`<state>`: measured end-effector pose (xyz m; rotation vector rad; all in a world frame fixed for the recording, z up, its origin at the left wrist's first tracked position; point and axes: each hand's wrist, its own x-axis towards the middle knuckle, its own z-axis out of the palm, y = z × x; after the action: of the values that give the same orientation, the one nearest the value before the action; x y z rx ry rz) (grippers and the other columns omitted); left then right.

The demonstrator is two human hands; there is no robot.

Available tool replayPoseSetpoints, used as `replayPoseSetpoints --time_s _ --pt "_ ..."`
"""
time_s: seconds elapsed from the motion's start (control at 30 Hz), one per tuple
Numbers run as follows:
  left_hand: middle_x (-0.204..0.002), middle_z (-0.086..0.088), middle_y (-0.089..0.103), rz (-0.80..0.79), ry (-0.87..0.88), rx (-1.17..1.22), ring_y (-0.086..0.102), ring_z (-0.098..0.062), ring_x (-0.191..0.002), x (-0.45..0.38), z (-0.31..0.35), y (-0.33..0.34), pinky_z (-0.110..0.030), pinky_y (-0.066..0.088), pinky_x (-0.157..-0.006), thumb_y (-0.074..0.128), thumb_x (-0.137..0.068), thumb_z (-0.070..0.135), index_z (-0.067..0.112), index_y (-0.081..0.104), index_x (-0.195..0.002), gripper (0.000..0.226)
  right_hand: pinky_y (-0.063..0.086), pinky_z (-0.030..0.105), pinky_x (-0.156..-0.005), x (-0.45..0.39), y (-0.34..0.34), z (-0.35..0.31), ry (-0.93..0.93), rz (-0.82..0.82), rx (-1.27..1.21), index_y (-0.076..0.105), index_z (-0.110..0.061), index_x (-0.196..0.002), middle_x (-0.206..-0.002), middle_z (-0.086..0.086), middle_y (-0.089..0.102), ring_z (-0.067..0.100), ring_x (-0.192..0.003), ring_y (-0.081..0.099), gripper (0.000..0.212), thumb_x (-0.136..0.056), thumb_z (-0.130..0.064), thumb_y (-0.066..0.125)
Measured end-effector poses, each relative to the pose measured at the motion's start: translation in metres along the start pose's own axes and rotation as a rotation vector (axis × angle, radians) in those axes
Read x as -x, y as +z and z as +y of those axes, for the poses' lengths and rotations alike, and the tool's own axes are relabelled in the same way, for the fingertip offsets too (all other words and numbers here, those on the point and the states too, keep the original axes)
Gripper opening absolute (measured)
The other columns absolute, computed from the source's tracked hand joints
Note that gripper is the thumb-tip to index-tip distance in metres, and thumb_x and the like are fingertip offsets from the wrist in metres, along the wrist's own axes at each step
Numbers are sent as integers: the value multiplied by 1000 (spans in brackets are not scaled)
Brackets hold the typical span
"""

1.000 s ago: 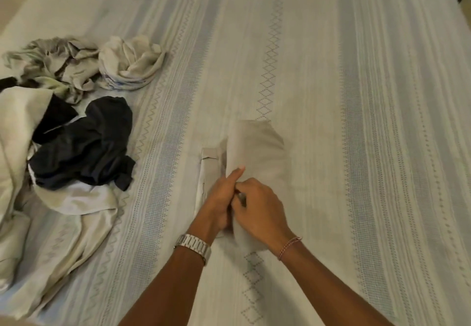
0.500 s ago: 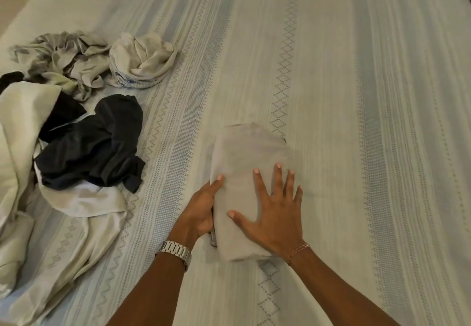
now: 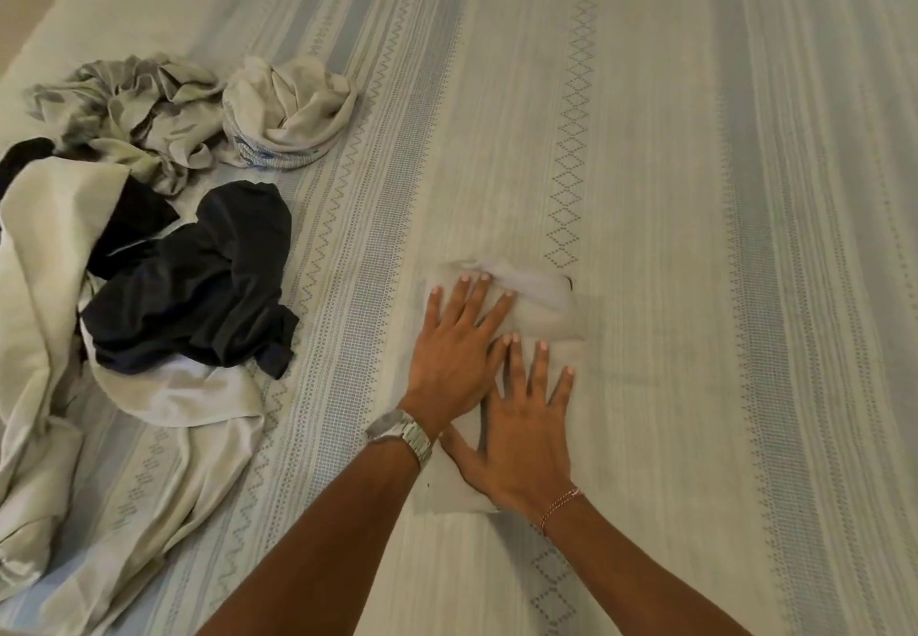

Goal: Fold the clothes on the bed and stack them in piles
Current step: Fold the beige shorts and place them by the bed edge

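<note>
Half a second ago only the right hand lay flat on the folded beige cloth while the left hand held its edge; now both hands are spread open, fingers straight, pressing it flat against the bed. That suggests the fold is finished and being smoothed, so this piece is ready to start a pile. The unfolded clothes wait at about nine to ten o'clock, well apart from it.
</note>
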<state>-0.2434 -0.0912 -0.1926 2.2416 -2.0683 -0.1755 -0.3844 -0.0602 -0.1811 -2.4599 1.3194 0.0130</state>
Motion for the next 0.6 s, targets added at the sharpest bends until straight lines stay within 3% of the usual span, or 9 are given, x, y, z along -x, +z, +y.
replayPoseSetpoints --time_s 0.13,0.33,0.4,0.53,0.6 --pt "-170 -12 5 -136 -57 -59 2 -40 -155 -10 -12 14 -63 8 -122 11 -100 61 34 10 -162 67 -1 72 -118 8 4 -2 2 -27 23 15 -21 -163 -170 13 -1 41 -155 -8 116 -77 -97 25" --pt "-170 -12 1 -127 -76 -96 -1 -42 -155 -7 -11 27 -69 9 -118 10 -101 62 36 4 -162 66 3 74 -116 23 23 9 -21 -76 61 16 -20 -163 -170 11 5 43 -155 -3 119 -75 -98 28" --pt "-170 -12 0 -114 -74 -101 -1 -41 -155 -8 -11 26 -69 10 -118 10 -103 61 35 4 -162 65 5 70 -119 22 23 11 -32 -51 14 19 -21 -163 -171 9 7 39 -156 -2 105 -84 -90 26" --pt "-169 -15 -5 -31 -105 -74 -5 -37 -156 1 3 17 -64 9 -121 27 -107 45 29 4 -163 62 36 54 -114 11 3 24 48 266 -369 45 -12 -149 -156 6 44 26 -145 38 70 -103 -60 24" --pt "-168 -20 0 7 -162 -40 -1 -37 -156 12 20 12 -62 11 -122 37 -105 37 22 8 -162 66 34 46 -119 -14 -13 36 44 363 -418 42 -7 -151 -157 9 43 22 -147 37 62 -107 -47 25"
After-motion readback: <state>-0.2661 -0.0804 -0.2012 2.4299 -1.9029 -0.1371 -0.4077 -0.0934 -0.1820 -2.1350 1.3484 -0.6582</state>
